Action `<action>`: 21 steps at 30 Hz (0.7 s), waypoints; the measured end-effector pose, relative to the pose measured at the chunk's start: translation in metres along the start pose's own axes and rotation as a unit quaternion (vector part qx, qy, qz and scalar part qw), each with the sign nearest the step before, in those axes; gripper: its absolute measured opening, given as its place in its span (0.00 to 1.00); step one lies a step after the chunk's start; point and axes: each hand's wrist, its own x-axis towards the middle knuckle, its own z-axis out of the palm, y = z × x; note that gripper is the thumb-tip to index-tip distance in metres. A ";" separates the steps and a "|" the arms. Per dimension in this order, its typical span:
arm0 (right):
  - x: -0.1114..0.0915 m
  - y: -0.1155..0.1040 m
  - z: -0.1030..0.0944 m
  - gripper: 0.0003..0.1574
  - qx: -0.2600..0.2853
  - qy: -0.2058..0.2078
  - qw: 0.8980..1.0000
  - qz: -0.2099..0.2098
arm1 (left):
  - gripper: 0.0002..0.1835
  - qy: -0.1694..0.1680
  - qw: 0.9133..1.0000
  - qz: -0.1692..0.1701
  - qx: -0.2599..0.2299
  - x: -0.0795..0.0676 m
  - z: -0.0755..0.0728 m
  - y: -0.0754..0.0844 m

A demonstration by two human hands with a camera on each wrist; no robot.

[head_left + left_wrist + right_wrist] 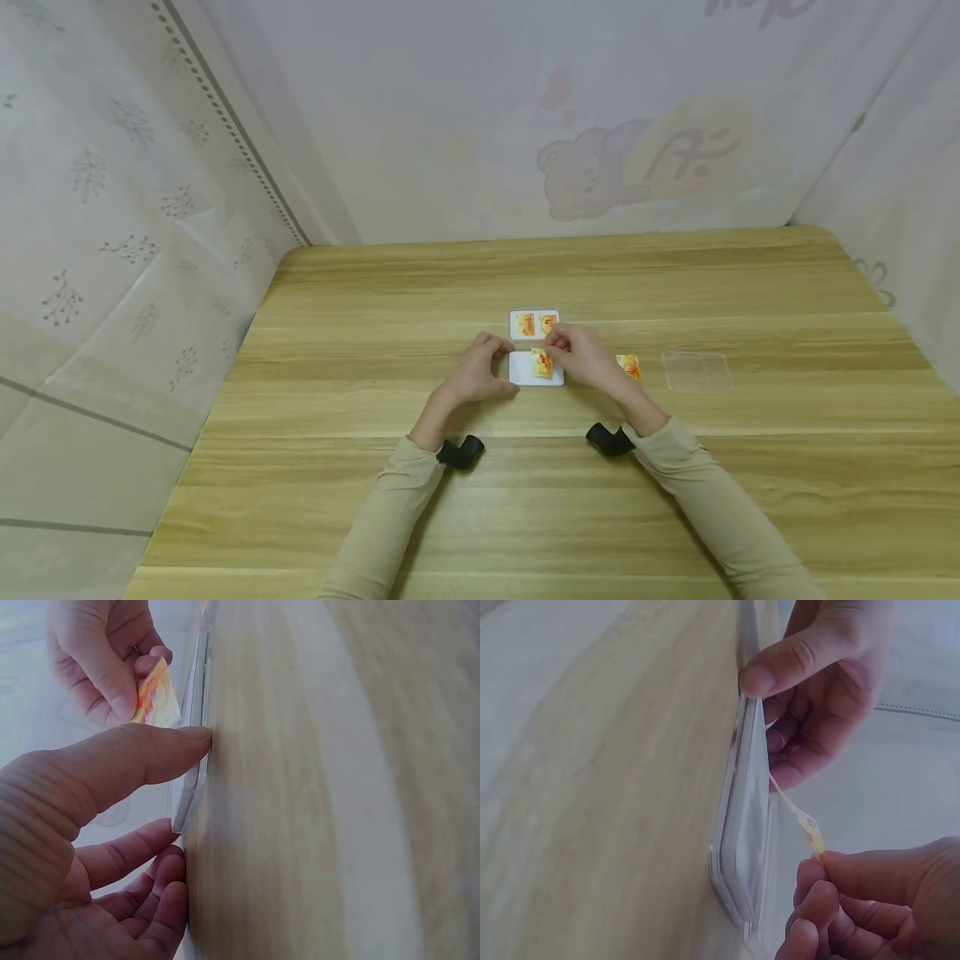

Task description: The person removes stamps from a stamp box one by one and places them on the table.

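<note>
While right hand (587,357) pinches packet (543,365) by its edge over white box (521,369) | left hand (476,372) grips box between thumb and fingertip | packet probably light, floppy; take edge | box likely stiff, slick; hold rims

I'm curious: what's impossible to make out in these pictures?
- Lower end of the held packet: left wrist view, hidden behind the left hand.
- Near right corner of the far white panel: head view, covered by the right hand.
- Any wording on the loose packet: head view, too small.
- Upper end of the left sleeve: head view, cut off by the bottom edge.
</note>
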 end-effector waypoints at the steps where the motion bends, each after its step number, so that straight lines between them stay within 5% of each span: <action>1: -0.001 0.001 -0.001 0.04 0.000 0.001 1.000 -0.002 | 0.30 0.000 1.000 -0.002 -0.001 0.000 0.000 0.000; 21: -0.015 0.016 -0.013 0.02 -0.004 0.030 1.000 0.001 | 0.30 0.003 1.000 -0.004 -0.004 -0.001 0.000 0.002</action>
